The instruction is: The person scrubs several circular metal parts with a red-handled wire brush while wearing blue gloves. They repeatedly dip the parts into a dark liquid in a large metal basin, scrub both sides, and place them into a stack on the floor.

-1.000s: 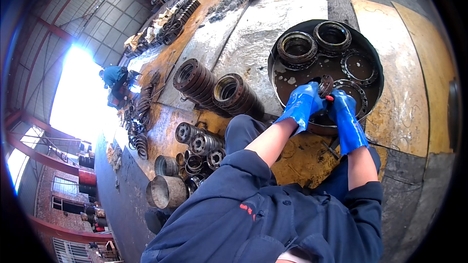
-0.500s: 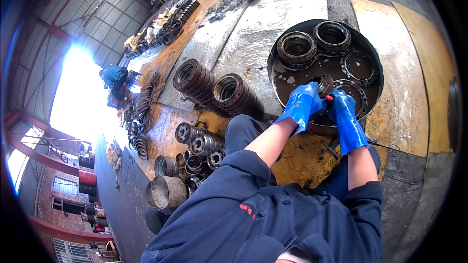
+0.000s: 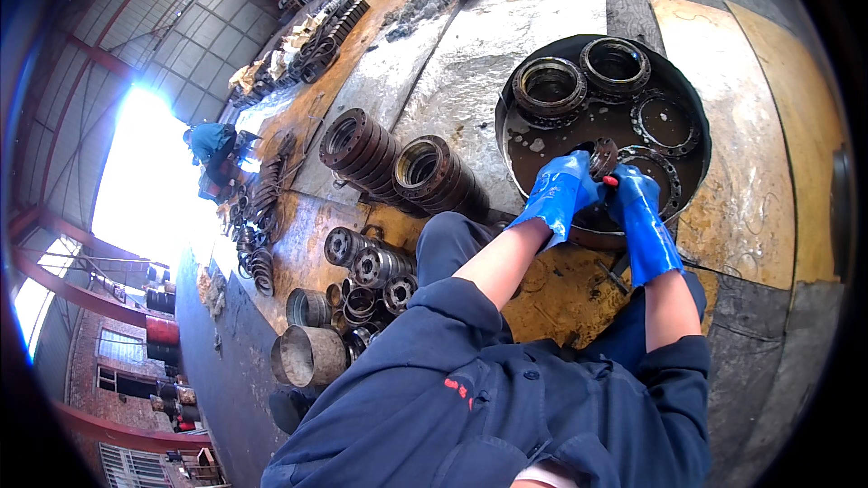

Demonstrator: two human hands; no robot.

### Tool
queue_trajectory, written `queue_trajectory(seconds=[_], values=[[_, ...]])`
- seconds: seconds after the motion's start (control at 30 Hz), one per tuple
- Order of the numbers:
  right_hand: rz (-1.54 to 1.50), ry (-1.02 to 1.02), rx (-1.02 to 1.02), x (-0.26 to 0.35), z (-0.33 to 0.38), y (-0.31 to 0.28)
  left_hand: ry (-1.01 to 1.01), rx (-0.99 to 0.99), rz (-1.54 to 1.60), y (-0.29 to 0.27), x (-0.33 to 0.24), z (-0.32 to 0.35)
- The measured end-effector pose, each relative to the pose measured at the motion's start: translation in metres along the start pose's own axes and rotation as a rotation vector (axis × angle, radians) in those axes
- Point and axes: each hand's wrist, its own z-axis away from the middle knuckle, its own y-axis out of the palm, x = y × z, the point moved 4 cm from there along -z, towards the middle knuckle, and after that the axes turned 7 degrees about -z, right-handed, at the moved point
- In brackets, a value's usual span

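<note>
Over the near part of a round tub (image 3: 683, 81), the person's left hand (image 3: 570, 184) is clamped on a dark metal ring (image 3: 603, 157) at its fingertips; the right hand (image 3: 636, 193), just right of and below the ring, grips a small red-ended item (image 3: 611, 182). The ring's axis cannot be made out.
</note>
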Motion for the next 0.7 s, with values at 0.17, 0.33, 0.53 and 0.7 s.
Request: queue_trajectory(seconds=[0.17, 0.33, 0.53, 0.7], values=[[-0.037, -0.036, -0.037, -0.008, -0.003, -0.007, 0.029, 0.006, -0.001, -0.002, -0.009, -0.005], [-0.277, 0.027, -0.039, -0.045, -0.025, 0.017, 0.036, 0.036, 0.004, 0.000, -0.010, -0.010], [0.106, -0.059, -0.019, 0.007, 0.003, -0.007, -0.015, 0.033, -0.001, 0.002, 0.001, -0.005], [-0.156, -0.017, -0.043, -0.038, -0.024, 0.019, 0.007, 0.040, -0.023, -0.005, -0.010, -0.005]])
